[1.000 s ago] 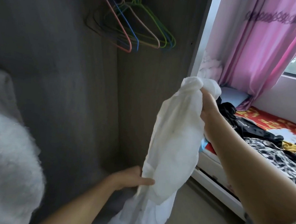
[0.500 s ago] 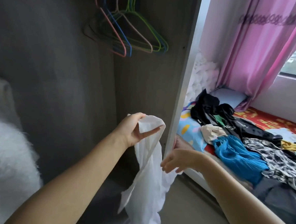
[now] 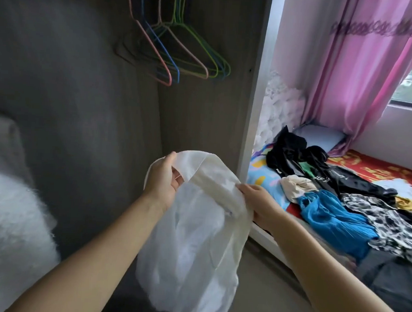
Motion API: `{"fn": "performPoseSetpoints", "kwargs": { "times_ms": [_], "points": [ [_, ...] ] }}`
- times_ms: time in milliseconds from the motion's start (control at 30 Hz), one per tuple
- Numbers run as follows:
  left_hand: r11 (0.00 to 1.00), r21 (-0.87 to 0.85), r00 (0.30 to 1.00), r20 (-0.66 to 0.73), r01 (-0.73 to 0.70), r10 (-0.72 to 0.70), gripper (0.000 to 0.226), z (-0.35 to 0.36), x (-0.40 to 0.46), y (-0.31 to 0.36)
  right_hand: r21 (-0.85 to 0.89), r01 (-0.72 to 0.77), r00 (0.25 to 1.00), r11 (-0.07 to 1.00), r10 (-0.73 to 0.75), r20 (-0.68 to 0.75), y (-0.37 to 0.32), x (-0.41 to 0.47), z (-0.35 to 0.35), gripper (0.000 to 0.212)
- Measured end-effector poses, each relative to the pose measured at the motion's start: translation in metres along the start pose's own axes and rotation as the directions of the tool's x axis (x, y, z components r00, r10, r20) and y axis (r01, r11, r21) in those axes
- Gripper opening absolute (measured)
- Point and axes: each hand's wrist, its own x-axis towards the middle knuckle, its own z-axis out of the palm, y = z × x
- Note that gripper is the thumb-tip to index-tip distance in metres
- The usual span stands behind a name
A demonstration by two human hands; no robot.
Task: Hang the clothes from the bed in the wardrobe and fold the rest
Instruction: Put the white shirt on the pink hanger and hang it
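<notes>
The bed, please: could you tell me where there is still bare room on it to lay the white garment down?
The bed is crowded: the black garment, beige bundle, blue pleated garment and patterned fabric cover its middle and near side. Bare patches show by the wardrobe side panel, left of the black garment, and on the red cover toward the window wall. Both hands hold the white garment.

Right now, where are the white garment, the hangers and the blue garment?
white garment (image 3: 196, 238), head view, on its hanging middle.
hangers (image 3: 181, 59), head view, on the bunched wire shoulders.
blue garment (image 3: 333, 219), head view, on its pleated middle.
</notes>
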Motion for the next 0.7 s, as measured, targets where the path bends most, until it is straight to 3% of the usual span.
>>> {"fn": "performPoseSetpoints", "kwargs": {
  "times_ms": [67,133,200,233,267,300,367,400,467,567,700],
  "points": [
    [0.907,0.324,0.963,0.117,-0.269,0.244,0.038,-0.015,-0.003,-0.013,0.029,0.086,0.995,0.996,-0.087,0.051,-0.029,-0.002,-0.003,0.029],
    [0.677,0.556,0.876,0.328,-0.482,0.355,0.044,-0.025,-0.008,-0.029,0.012,0.147,0.980,0.989,-0.147,0.134,-0.057,-0.004,-0.003,0.029],
    [0.375,0.679,0.776,0.539,-0.631,0.329,0.062,-0.031,-0.006,-0.042,-0.063,0.193,0.960,0.979,-0.175,0.220,-0.078,-0.005,-0.002,0.026],
    [0.236,0.722,0.758,0.599,-0.651,0.257,0.072,-0.031,-0.002,-0.049,-0.107,0.206,0.950,0.973,-0.173,0.261,-0.086,-0.005,-0.001,0.024],
    [0.158,0.755,0.770,0.613,-0.637,0.174,0.074,-0.030,-0.001,-0.052,-0.156,0.228,0.937,0.961,-0.173,0.305,-0.093,-0.004,0.001,0.024],
    [0.174,0.783,0.801,0.592,-0.597,0.083,0.064,-0.029,0.002,-0.055,-0.196,0.249,0.924,0.948,-0.172,0.341,-0.099,-0.004,0.003,0.024],
    [0.415,0.793,0.855,0.515,-0.446,-0.065,0.020,-0.024,0.000,-0.053,-0.244,0.289,0.911,0.926,-0.188,0.366,-0.106,0.001,0.003,0.025],
    [0.512,0.763,0.875,0.483,-0.394,-0.046,0.005,-0.024,0.000,-0.050,-0.251,0.298,0.912,0.921,-0.197,0.359,-0.108,0.004,0.000,0.025],
    [0.590,0.707,0.905,0.412,-0.390,0.104,0.016,-0.029,0.009,-0.041,-0.278,0.319,0.913,0.906,-0.215,0.347,-0.109,0.011,-0.012,0.026],
    [0.585,0.670,0.890,0.353,-0.457,0.291,0.033,-0.040,0.023,-0.014,-0.479,0.381,0.882,0.791,-0.155,0.445,-0.100,0.021,-0.036,0.024],
    [0.403,0.797,0.866,0.281,-0.451,0.414,0.024,-0.037,0.035,0.028,-0.629,0.408,0.823,0.662,0.032,0.567,-0.082,0.034,-0.042,0.042]
  ]
}}
